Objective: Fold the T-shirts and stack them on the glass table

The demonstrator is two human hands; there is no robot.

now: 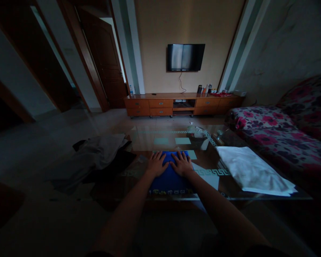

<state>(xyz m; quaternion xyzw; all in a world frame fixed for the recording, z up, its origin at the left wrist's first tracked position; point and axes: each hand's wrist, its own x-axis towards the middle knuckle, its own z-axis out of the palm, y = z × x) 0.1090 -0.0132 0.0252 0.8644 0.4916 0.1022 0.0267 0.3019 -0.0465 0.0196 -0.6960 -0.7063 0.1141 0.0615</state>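
A flat blue folded garment, apparently a shirt, lies on the glass table with yellow and white lettering along its near edge. On its far left part rests my left hand, palm down and fingers spread. My right hand lies the same way on the far right part, the two thumbs almost meeting. Neither hand grips the fabric. To the right is a folded white garment. Grey clothing is heaped loosely on the left, with black clothing beside and under it.
Behind the garments, a dark bowl-like container and a small glass item stand on the table. A flowered sofa borders the right side. Farther off are a low wooden cabinet with bottles and a wall-mounted television.
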